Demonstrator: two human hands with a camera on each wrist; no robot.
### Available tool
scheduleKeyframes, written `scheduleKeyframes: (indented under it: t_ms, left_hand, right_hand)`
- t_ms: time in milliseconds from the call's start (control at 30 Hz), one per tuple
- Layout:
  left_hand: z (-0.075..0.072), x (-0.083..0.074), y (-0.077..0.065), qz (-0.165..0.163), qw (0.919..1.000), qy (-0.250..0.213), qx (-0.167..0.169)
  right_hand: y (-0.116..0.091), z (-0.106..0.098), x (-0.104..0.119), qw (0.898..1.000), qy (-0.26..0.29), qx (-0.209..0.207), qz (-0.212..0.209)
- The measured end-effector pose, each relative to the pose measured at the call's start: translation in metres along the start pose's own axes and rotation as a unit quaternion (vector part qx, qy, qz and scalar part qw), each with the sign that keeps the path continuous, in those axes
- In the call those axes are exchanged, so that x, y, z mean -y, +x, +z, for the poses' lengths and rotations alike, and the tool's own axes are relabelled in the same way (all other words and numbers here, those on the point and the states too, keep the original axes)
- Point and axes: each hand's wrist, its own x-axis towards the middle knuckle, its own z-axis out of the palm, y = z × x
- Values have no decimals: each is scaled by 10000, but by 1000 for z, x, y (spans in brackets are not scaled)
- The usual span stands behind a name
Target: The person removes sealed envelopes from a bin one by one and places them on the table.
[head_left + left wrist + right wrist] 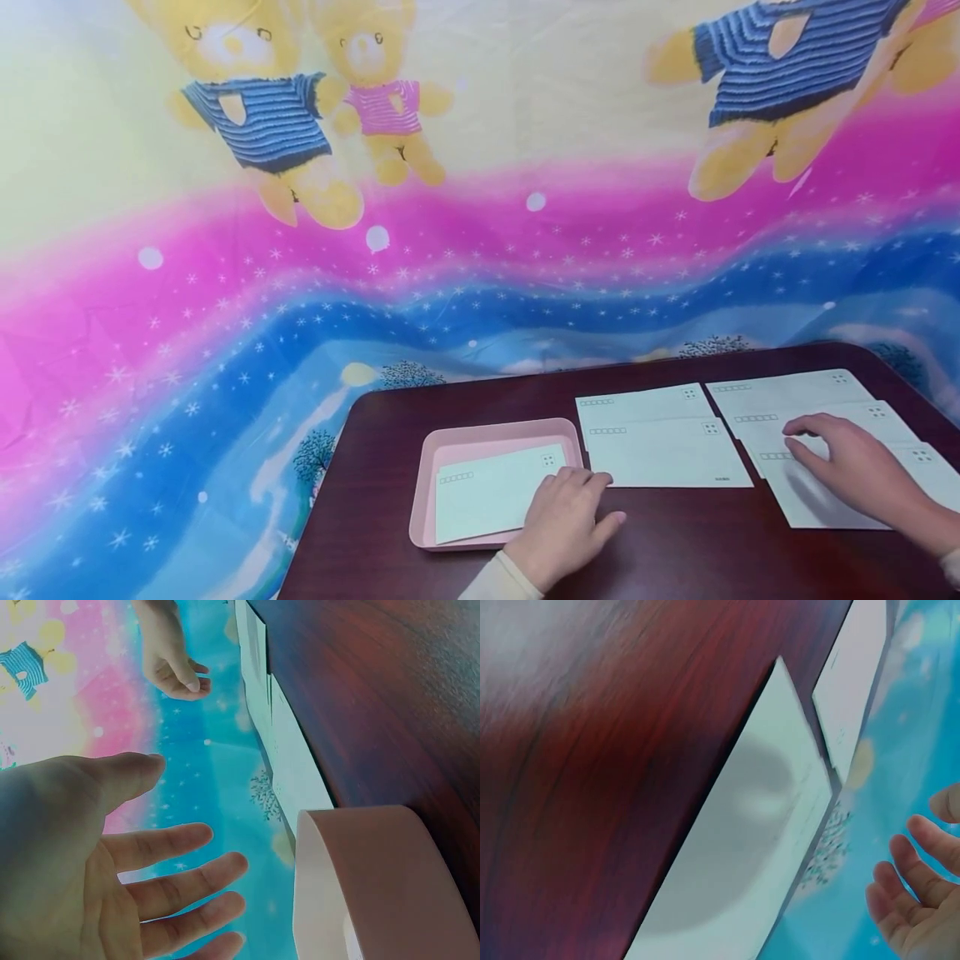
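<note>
My left hand (562,521) hovers over the right front side of a pink tray (422,483), fingers spread and holding nothing, as its bare palm in the left wrist view confirms. Inside the tray lies a pale envelope (483,500) with postcode boxes and a stamp corner; the hand hides part of it. My right hand (862,467) is raised above several overlapping envelopes (817,510) at the right. Its fingers are loosely bent, thumb and index apart, nothing between them; its shadow falls on the front envelope (735,847) in the right wrist view.
Between the hands, two more envelopes (663,458) overlap on the dark reddish-brown table (675,542), just right of the tray. Behind the table's far edge hangs a colourful cloth (480,250) printed with teddy bears and snowflakes.
</note>
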Motion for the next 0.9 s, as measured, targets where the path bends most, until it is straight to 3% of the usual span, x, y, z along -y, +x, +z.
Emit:
scheduleKeyframes:
  t_ms: [533,667,900]
  left_hand:
    - [0,9,-9,-206,9998,21,-21]
    - [0,11,-10,-253,9997,-43,26]
    - [-1,17,-14,-377,9990,-185,137]
  right_hand:
    - [-12,5,44,9990,371,53,-231]
    - [-13,4,51,9983,482,310,-77]
    - [-19,9,62,9988,329,226,-270]
